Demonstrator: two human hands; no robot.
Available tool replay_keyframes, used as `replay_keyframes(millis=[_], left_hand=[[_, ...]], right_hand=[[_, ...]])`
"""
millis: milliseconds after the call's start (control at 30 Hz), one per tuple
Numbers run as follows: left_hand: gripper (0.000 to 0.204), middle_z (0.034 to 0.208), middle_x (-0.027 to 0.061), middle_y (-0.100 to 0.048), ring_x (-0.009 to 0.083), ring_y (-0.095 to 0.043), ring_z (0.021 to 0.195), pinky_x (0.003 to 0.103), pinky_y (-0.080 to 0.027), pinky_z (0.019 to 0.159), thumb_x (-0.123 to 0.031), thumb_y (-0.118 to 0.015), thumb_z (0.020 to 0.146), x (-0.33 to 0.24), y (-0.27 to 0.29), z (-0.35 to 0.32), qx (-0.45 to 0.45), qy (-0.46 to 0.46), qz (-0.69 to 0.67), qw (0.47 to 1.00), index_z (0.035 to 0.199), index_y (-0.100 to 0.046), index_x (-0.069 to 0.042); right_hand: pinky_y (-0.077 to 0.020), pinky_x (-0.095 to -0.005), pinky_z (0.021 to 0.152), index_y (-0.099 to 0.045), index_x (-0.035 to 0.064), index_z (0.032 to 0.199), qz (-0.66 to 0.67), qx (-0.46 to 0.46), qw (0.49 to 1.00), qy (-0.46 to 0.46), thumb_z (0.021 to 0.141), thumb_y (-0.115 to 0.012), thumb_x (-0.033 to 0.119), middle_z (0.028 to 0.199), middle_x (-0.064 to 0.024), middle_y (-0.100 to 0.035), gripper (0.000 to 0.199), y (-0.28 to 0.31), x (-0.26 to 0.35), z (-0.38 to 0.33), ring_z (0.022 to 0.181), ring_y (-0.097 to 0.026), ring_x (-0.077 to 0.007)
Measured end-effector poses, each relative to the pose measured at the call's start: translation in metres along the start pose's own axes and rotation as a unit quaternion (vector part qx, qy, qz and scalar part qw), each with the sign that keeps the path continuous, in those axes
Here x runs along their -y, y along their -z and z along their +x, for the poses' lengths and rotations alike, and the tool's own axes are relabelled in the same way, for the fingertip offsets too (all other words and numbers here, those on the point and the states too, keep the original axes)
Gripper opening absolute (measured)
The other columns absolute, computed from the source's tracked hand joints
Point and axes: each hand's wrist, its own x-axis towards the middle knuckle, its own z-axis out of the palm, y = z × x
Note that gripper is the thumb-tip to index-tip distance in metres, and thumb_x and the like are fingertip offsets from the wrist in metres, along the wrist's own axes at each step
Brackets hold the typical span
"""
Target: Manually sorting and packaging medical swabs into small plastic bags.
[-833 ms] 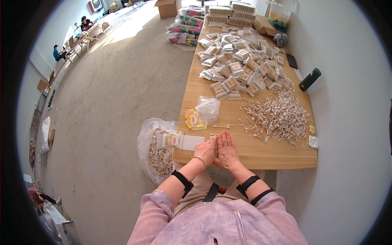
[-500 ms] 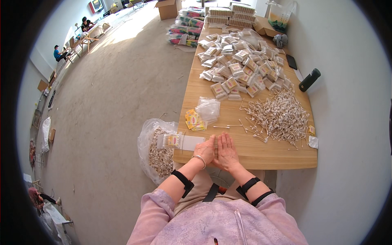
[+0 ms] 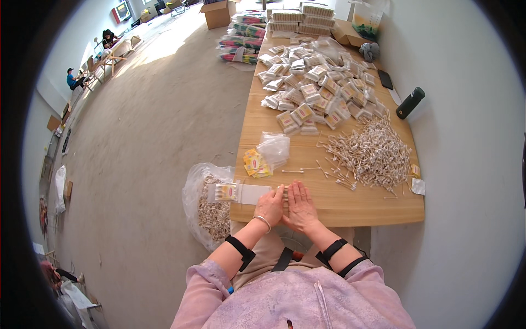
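Head view. Both hands sit side by side at the near edge of the long light-wood tabletop [image 3: 350, 205], palms down, fingers extended and pressed together. Left hand [image 3: 270, 205] and right hand [image 3: 299, 205] enclose a small bundle of thin white-tipped cotton swabs [image 3: 285, 193] — only the stick ends show between the index fingers, so the hands are cupped flat around it rather than clenched.

Just left of the left hand, touching its fingertips: a flat clear plastic sleeve with a small yellow label [image 3: 236, 193], partly overhanging the tabletop edge. Beyond the hands lie a few stray swabs, then a small stack of yellow printed labels [image 3: 256, 163] beside a crumpled pile of empty clear bags [image 3: 274, 147].

To the right, well apart from the hands — a large loose heap of cotton swabs [image 3: 368, 153]. Farther up the tabletop, a spread of filled packets [image 3: 315, 93] (many, overlapping). A dark cylindrical bottle [image 3: 410, 102] lies near the wall edge.

On the floor left of the knees: a clear plastic sack holding swabs [image 3: 211, 205].
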Motion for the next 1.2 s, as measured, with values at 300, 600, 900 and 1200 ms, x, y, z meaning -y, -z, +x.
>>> replay_keyframes(millis=[300, 600, 900, 1200], left_hand=[[0.054, 0.095, 0.0113, -0.061, 0.0267, -0.06, 0.091, 0.036, -0.045, 0.079, -0.019, -0.053, 0.086, 0.001, 0.004, 0.004, 0.07, -0.038, 0.141, 0.987, 0.136, -0.039, -0.005], [0.045, 0.117, 0.0189, -0.052, 0.033, -0.049, 0.114, 0.039, -0.038, 0.097, -0.012, -0.049, 0.089, 0.008, -0.01, 0.004, -0.12, 0.041, -0.193, 0.973, 0.133, -0.044, -0.002], [0.044, 0.141, 0.0159, -0.04, 0.0234, -0.035, 0.132, 0.032, -0.023, 0.11, -0.017, -0.038, 0.098, 0.015, -0.043, 0.018, -0.184, 0.042, -0.449, 0.873, 0.136, -0.039, 0.004], [0.044, 0.134, 0.0166, -0.047, 0.0239, -0.042, 0.127, 0.032, -0.028, 0.107, -0.025, -0.035, 0.1, 0.049, -0.01, 0.006, -0.192, 0.101, -0.45, 0.867, 0.132, -0.044, 0.004]], right_hand=[[-0.0051, -0.044, 0.115, -0.014, -0.0052, 0.144, 0.006, 0.018, 1.0, -0.003, 0.078, -0.052, 0.056, 0.151, -0.023, -0.011, 0.097, 0.004, 0.001, 0.003, 0.142, -0.005, -0.0347], [-0.0032, -0.0457, 0.115, -0.013, -0.0057, 0.143, 0.01, -0.004, 1.0, -0.007, 0.078, -0.054, 0.057, 0.151, -0.0242, -0.009, 0.1, -0.003, 0.001, 0.003, 0.142, -0.003, -0.0347], [-0.0016, -0.0463, 0.115, -0.011, -0.0096, 0.142, -0.004, 0.024, 0.999, -0.035, 0.085, -0.047, 0.046, 0.151, -0.026, -0.005, 0.088, -0.009, 0.017, 0.008, 0.142, 0.0, -0.0367], [-0.0007, -0.0466, 0.115, -0.009, -0.0104, 0.142, 0.066, 0.031, 0.997, -0.028, 0.086, -0.044, 0.039, 0.15, -0.0264, -0.005, 0.083, -0.022, 0.063, 0.032, 0.142, 0.001, -0.0375]])
